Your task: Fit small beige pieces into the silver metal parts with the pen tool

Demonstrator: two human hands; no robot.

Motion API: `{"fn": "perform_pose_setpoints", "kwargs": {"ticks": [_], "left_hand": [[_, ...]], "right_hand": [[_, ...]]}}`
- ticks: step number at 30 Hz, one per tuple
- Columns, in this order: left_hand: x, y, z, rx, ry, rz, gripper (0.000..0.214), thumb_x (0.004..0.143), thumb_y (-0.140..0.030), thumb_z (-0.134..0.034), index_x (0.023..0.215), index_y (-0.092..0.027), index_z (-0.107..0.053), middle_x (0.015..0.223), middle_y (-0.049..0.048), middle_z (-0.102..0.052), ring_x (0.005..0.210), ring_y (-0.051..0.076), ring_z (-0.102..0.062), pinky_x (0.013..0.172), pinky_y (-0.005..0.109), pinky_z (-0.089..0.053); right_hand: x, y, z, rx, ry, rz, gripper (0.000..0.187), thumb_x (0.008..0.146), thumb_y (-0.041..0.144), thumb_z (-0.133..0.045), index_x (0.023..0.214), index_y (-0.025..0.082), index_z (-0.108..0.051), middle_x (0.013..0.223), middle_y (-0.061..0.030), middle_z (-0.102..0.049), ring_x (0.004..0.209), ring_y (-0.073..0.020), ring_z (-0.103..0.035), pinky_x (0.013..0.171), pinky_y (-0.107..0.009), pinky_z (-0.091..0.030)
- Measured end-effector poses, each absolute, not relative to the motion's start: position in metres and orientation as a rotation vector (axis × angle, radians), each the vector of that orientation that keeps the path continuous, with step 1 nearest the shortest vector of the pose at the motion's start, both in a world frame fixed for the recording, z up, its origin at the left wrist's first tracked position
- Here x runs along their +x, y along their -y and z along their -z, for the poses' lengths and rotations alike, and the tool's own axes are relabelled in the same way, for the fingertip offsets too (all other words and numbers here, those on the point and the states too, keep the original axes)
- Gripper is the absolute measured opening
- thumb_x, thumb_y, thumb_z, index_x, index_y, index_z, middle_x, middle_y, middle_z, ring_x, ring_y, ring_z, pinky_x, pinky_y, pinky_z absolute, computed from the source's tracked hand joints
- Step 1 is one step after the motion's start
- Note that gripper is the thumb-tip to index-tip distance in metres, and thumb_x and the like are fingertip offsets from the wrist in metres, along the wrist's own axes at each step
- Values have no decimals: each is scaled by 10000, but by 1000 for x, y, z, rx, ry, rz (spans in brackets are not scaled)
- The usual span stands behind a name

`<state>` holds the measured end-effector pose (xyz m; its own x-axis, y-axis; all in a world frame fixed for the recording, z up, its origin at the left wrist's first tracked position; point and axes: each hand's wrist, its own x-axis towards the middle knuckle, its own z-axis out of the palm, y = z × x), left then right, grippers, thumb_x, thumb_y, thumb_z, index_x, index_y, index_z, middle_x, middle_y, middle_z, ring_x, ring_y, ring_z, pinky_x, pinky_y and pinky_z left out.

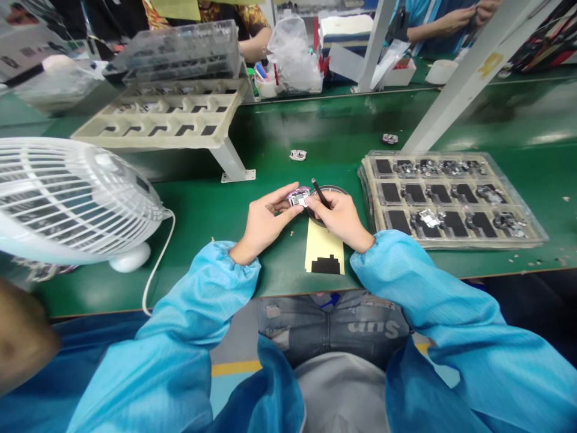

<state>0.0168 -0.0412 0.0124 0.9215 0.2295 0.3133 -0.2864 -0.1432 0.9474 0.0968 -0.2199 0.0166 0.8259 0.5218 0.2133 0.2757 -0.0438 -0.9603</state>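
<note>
My left hand (265, 219) is closed on a small electronic device with a purple rim and a silver, open inside (298, 197). Its fingers and thumb grip the device from the left. My right hand (340, 216) holds a thin black pen-like tool (320, 192) that slants up to the left. The right thumb and fingertips touch the device's right side. Under the right hand lies a round dark-rimmed dish (340, 190), partly hidden. Below it are yellow paper sheets (319, 243) with a black cut-out piece (326, 265) on them.
A clear compartment tray (455, 243) of small parts lies right. Two loose devices (298, 155) (390, 139) sit farther back. At left are a white fan (76, 198) and a raised cream tray (153, 141). A slanted white post (469, 78) rises behind. Other people work across the bench.
</note>
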Motion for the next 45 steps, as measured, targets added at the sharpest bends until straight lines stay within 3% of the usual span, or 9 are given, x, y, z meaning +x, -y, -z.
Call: {"fn": "perform_pose_setpoints", "kwargs": {"ticks": [9,14,18,24,36,41,45], "left_hand": [[12,46,-19,1764,2,-538,509,794,-346,-900,1278,-246,-778,1266,91,-775,1059,257,-782,997,418,-644],[12,50,-24,1540,-23,-408,555,723,-326,-949,1242,-213,-785,1254,106,-778,1111,274,-773,1052,449,-625],[12,50,-27,1482,-78,-304,606,699,-348,-962,1254,-196,-773,1187,123,-798,961,271,-805,912,430,-675],[12,48,-30,1463,-50,-244,550,731,-315,-944,1241,-198,-776,1098,113,-811,831,225,-803,664,281,-636],[11,52,-24,1513,-33,-264,508,753,-372,-926,1211,-207,-783,1073,95,-813,804,211,-786,736,336,-654],[15,52,-19,1599,-33,-324,446,822,-408,-864,1205,-205,-760,1079,88,-801,769,183,-762,685,305,-629],[15,52,-17,1683,-11,-325,367,876,-433,-805,1153,-193,-772,1078,85,-800,822,177,-746,754,307,-631]], "right_hand": [[99,218,-13,-1637,617,-251,508,900,632,-700,674,187,-607,613,24,-523,581,-112,-431,553,-278,-301],[98,217,-13,-1624,552,-153,339,833,466,-793,742,200,-604,712,21,-603,669,-128,-537,639,-280,-429],[95,217,-17,-1471,527,-204,340,781,424,-840,969,216,-648,843,9,-693,770,-156,-663,738,-305,-541],[93,219,-19,-1475,542,-216,346,813,476,-835,999,216,-705,809,6,-704,722,-147,-657,696,-300,-544],[92,216,-16,-1491,618,-228,302,813,427,-798,997,204,-713,946,-33,-735,898,-194,-694,826,-343,-590],[92,218,-15,-1559,641,-190,290,850,417,-761,1029,190,-729,960,-43,-742,865,-191,-669,805,-345,-554],[93,219,-13,-1576,666,-186,279,876,403,-741,1051,186,-723,936,-31,-721,822,-175,-637,793,-338,-523]]}}
